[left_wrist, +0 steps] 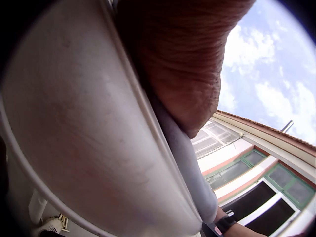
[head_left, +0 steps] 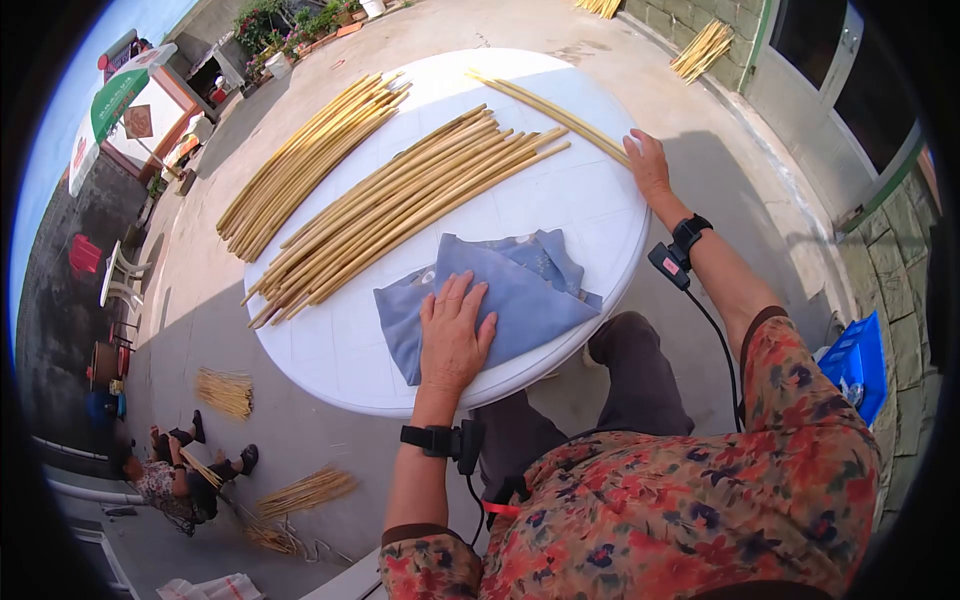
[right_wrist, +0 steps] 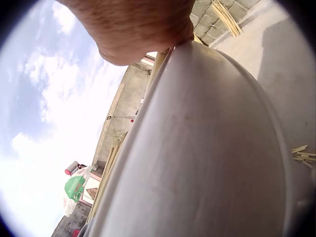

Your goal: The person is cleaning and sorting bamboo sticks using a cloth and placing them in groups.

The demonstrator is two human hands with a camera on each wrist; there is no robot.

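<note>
My left hand (head_left: pixel 457 335) rests on a folded blue-grey cloth (head_left: pixel 520 300), palm down with its fingers extended, near the front edge of the round white table (head_left: pixel 590 240). At the table's right edge, my right hand (head_left: pixel 650 172) touches the near ends of a few long yellow stalks (head_left: pixel 560 113). Its palm faces down, with the fingertips at those ends. A broad row of similar stalks (head_left: pixel 400 205) lies across the middle of the table, just beyond the cloth. In the right wrist view, the hand (right_wrist: pixel 143 29) hides the stalk ends.
Another stalk bundle (head_left: pixel 310 160) lies on the far left of the table, overhanging its edge. More bundles (head_left: pixel 305 492) lie on the ground, close to a seated person (head_left: pixel 170 475). A blue crate (head_left: pixel 855 365) stands at my right, and a doorway (head_left: pixel 835 90) is at the far right.
</note>
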